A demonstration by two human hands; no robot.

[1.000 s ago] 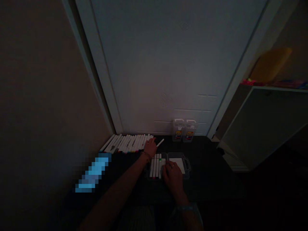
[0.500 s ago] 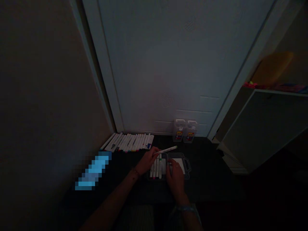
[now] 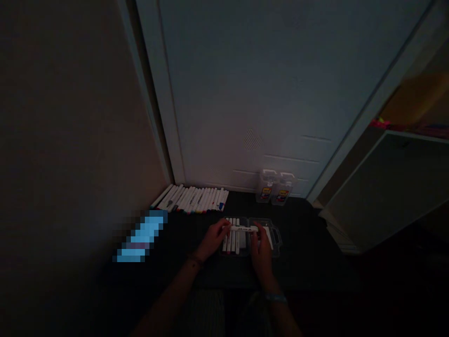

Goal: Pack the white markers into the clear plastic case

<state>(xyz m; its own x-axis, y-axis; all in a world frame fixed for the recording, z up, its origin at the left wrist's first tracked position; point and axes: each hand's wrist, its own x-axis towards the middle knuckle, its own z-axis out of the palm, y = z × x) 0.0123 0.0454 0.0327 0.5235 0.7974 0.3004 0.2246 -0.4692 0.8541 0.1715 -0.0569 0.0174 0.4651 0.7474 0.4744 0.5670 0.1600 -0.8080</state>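
A white marker (image 3: 242,229) lies level across the open clear plastic case (image 3: 277,238), held above it. My left hand (image 3: 214,238) pinches its left end between thumb and fingers. At its right end, my right hand (image 3: 262,245) has its thumb and fingers closed around the tip. Beneath the held marker, several white markers (image 3: 231,243) lie side by side in the left half of the case. The right half bears a white sheet (image 3: 269,238), partly covered by my right hand.
A long row of white markers (image 3: 196,199) lies at the table's back left. Two upright clear cases (image 3: 267,187) with labels stand at the back against the white door (image 3: 224,117). A pixelated bright blue patch (image 3: 143,236) sits at the left of the dark table (image 3: 308,262).
My left hand has drawn a marker from near the row to above the open case and turned it level. My right hand has risen from the case to the marker's right end.
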